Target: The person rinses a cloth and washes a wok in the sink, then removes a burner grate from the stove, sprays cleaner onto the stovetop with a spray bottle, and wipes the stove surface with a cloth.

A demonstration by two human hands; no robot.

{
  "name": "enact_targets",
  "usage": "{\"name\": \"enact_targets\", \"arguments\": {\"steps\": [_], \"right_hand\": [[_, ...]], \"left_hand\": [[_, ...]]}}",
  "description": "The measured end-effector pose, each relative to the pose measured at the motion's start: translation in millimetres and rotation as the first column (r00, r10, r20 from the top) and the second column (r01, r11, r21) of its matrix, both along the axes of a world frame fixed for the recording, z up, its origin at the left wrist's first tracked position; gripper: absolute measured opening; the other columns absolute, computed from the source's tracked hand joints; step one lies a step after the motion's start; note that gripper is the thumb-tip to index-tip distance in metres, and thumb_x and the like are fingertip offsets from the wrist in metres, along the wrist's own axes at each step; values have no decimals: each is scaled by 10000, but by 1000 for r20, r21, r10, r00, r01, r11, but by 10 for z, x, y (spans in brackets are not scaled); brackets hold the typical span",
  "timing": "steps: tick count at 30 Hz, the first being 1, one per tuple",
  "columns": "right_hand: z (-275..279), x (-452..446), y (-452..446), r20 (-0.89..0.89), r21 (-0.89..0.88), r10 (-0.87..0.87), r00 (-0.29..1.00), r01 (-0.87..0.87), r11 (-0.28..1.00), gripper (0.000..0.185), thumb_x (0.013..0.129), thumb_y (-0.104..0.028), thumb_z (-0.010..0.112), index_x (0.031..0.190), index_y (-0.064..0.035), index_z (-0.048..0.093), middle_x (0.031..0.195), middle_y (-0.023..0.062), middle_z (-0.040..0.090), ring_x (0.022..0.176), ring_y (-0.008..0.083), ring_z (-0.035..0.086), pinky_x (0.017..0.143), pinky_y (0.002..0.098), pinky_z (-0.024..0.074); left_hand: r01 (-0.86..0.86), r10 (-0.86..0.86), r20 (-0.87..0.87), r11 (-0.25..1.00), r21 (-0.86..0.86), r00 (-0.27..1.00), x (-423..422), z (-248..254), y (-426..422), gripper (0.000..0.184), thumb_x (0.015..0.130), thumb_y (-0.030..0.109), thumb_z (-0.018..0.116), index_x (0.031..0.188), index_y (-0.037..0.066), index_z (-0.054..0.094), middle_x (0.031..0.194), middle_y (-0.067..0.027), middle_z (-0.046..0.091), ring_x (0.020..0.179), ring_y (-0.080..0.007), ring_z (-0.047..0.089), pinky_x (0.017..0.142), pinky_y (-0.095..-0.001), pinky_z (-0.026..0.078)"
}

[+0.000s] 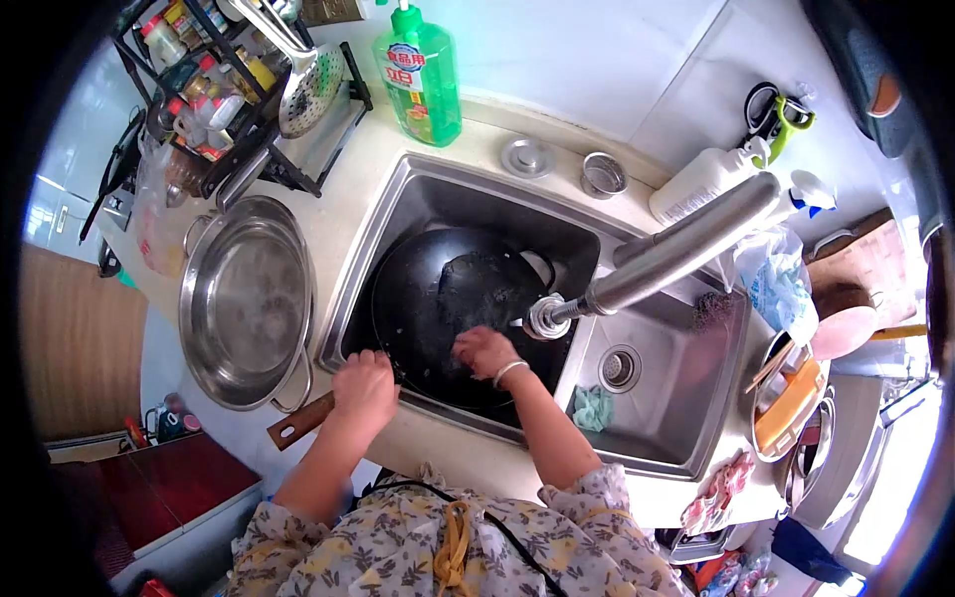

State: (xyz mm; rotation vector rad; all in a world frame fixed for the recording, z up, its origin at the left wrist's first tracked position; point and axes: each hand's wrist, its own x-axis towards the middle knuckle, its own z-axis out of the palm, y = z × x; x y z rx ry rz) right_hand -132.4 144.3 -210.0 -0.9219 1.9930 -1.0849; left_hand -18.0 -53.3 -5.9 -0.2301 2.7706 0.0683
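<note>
A black wok (pixel 418 289) with water in its bottom sits in the left basin of the steel sink (pixel 393 199). My left hand (pixel 365 386) is closed around its wooden handle (pixel 300 421), which sticks out past the sink's front edge. Inside the wok, low over the wet surface, is my right hand (pixel 484 352), a bracelet (pixel 509 371) at its wrist. Its fingers look loosely apart, with nothing visible in them. The faucet (pixel 686 249) reaches over the sink, its spout end (pixel 545 316) just right of my right hand.
Left of the sink stands a wide steel pot (pixel 251 303). Behind are a green soap bottle (pixel 418 85) and a spice rack (pixel 214 90). The right basin holds a green cloth (pixel 594 408) near the drain (pixel 620 369). A utensil bowl (pixel 786 398) stands at right.
</note>
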Motion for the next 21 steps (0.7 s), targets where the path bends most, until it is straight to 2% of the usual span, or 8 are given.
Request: {"name": "enact_targets", "arguments": {"steps": [3,4,9,12,14,16,18,21], "right_hand": [[278,-78,222,-183,-45,-338,923,336,941,300,791,-328,698,945,-77,643,956,120,642,796,244,654,663,363,534],[801,-27,265,448,251,-659,604,623,741,276,806,-333,677,851,-62,656,781,100,656,642,211,657,535,338,521],[1324,124,675,107,139,-698,709,684,716,261,775,-275,656,751,-15,659,604,65,591,561,193,627,549,315,511],[1462,133,797,-499,-366,-693,520,598,713,194,748,-165,640,870,-16,665,639,53,600,617,184,638,627,303,524],[1777,104,851,226,-187,-772,594,804,564,320,713,-54,612,1032,-31,631,786,77,626,763,167,642,695,286,521],[2040,18,848,214,-242,-746,631,774,585,484,684,8,600,1165,-41,575,947,101,623,889,155,618,747,275,514],[2353,-24,788,-195,-427,-715,671,598,678,533,663,25,600,1191,-45,583,1057,122,594,959,178,600,809,294,507],[2491,-128,774,-277,-370,-626,729,520,770,472,671,-11,671,1140,-54,639,1062,128,581,952,257,611,865,336,496]], "left_hand": [[11,2,130,995,-99,991,155,-90,-121,390,744,167,704,1066,-35,615,1054,-154,612,990,-337,604,792,-419,530],[36,-17,131,989,-144,991,186,-151,-159,349,749,139,676,1044,-44,639,1021,-143,627,950,-336,617,774,-397,537],[173,-137,399,983,-55,907,-113,42,-213,293,740,101,655,1010,-10,684,1042,-177,677,961,-341,660,807,-450,542],[263,-239,513,964,26,824,-258,164,-245,263,739,151,648,933,-13,718,1002,-199,696,952,-311,680,783,-431,547],[180,-233,531,972,151,814,-351,284,-248,330,726,254,678,868,-43,706,926,-220,693,911,-320,681,755,-417,541],[-40,-142,630,963,266,764,-378,426,-298,416,744,338,712,844,-63,669,795,-194,669,764,-290,675,700,-406,541],[-651,16,818,615,445,575,-149,297,-452,315,795,247,709,908,-37,634,785,-145,647,708,-242,655,668,-386,543],[-897,-24,897,12,442,442,264,421,-396,159,836,102,648,884,-27,569,768,-106,600,635,-217,618,611,-358,517]]}}
